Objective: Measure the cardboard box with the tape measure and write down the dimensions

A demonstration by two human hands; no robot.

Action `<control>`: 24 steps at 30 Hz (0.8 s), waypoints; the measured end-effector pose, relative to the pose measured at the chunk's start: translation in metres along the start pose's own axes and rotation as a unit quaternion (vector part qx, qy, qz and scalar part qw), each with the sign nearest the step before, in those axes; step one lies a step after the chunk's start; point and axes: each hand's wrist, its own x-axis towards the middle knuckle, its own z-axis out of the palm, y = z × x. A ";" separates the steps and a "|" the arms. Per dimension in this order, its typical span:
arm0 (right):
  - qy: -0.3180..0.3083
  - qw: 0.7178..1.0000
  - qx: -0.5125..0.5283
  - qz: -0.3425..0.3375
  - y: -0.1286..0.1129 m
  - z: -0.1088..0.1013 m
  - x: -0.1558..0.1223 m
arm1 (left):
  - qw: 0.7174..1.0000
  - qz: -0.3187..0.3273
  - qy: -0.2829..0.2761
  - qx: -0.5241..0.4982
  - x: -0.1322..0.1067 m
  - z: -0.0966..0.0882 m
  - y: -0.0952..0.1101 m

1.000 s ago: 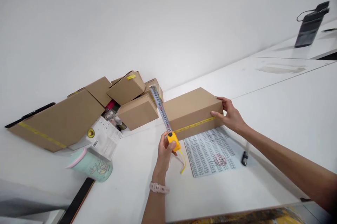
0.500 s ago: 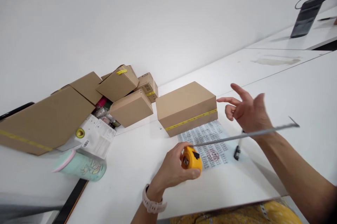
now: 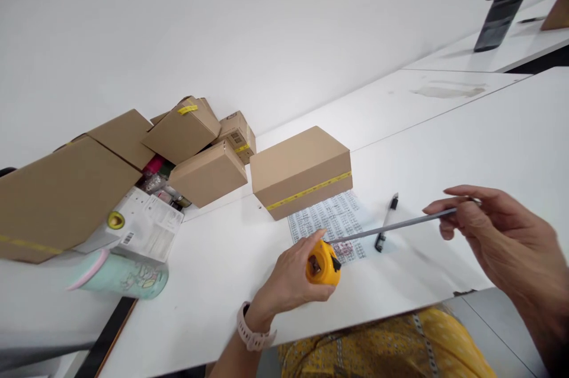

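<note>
Tape measure (image 3: 323, 263) is held in front of the taped box (image 3: 300, 170), left hand (image 3: 291, 280) wrapped shut round its yellow case, right hand (image 3: 493, 236) pinching the blade (image 3: 391, 226) near its tip so it runs taut over the printed sheet (image 3: 326, 224) and pen (image 3: 386, 223) before that box.

6 bxs (image 3: 302, 167), 1 tape meas (image 3: 323, 262), 1 pen (image 3: 386, 225).

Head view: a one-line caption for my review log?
Left hand grips a yellow tape measure while right hand pinches its extended blade above a white table, near a cardboard box.
</note>
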 end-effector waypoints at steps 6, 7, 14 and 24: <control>-0.178 0.983 0.025 -0.044 0.011 0.050 -0.010 | 0.997 0.073 -0.004 -0.016 0.009 0.009 0.019; -0.204 0.977 0.009 -0.067 0.014 0.058 -0.009 | 0.997 0.083 -0.001 -0.006 0.012 0.010 0.022; -0.086 0.926 -0.366 -0.012 0.046 0.048 0.025 | 0.980 0.081 0.113 0.142 0.042 0.001 0.000; -0.163 0.863 -0.478 -0.002 0.055 0.031 0.038 | 0.973 0.072 0.132 0.174 0.064 -0.002 -0.036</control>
